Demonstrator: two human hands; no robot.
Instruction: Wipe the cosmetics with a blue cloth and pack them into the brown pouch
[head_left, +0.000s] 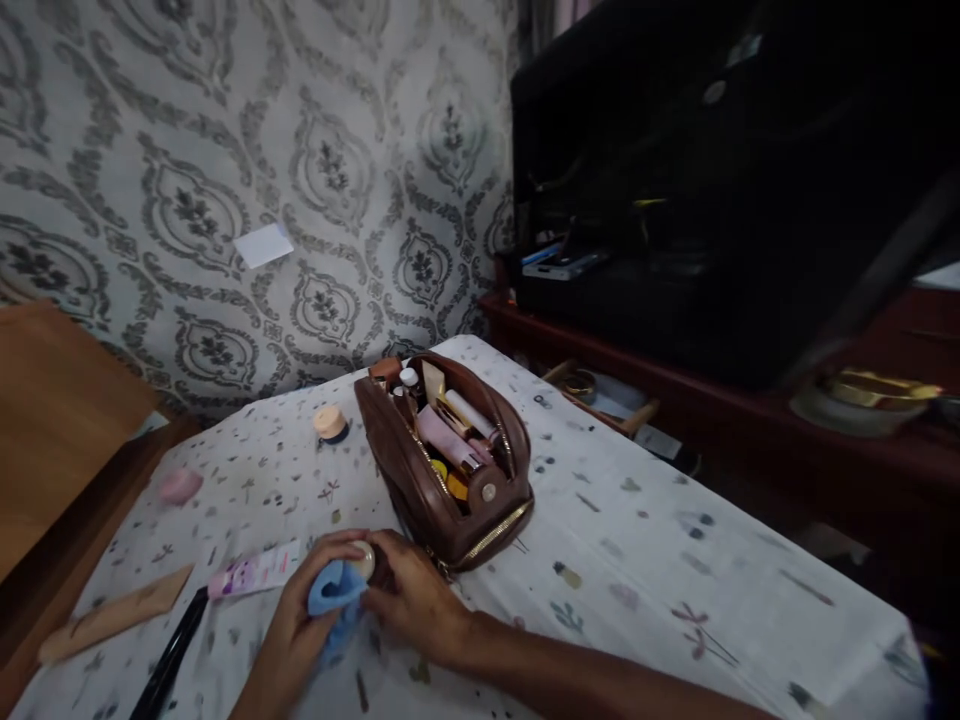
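In front of the bag, my left hand is closed on a blue cloth. My right hand grips a small round container with a pale, disc-like end; its darker part is mostly hidden by the fingers. The cloth touches the container between both hands. Just beyond them stands a brown toiletry bag, unzipped, with tubes and bottles inside, including a pink tube and a white-capped bottle.
Left on the patterned tablecloth lie a pink-and-white tube, a tan tube, a black slim object and a pink lump. A peach-topped jar stands beside the bag. A dark red shelf borders the right.
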